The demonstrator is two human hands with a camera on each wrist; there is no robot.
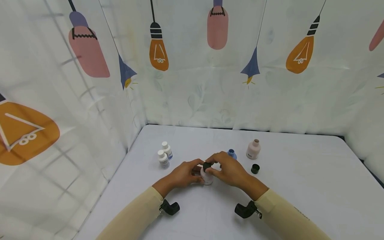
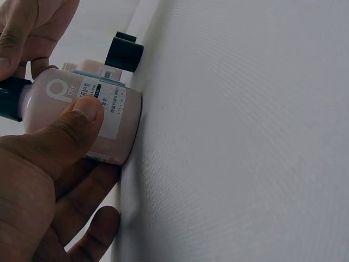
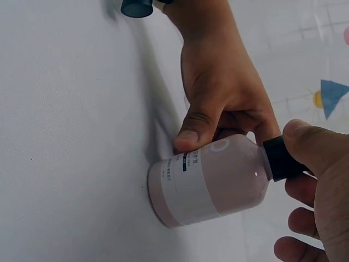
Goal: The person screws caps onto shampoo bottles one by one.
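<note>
A pale pink bottle (image 3: 218,177) with a white label stands on the table between my hands. Its black cap (image 3: 282,158) sits on the neck. With thumb and fingers around its side, my left hand (image 1: 184,175) grips the bottle body. My right hand (image 1: 229,169) pinches the cap from above between thumb and fingers. Just behind the right hand, partly hidden by it, is a blue bottle (image 1: 232,153) with an uncovered neck.
Right of the blue bottle stands another pink bottle (image 1: 253,150), uncapped, with a loose black cap (image 1: 255,169) in front. Two white-capped bottles, one nearer (image 1: 163,160) and one farther (image 1: 167,150), stand at left. A printed curtain (image 1: 192,100) hangs behind the table.
</note>
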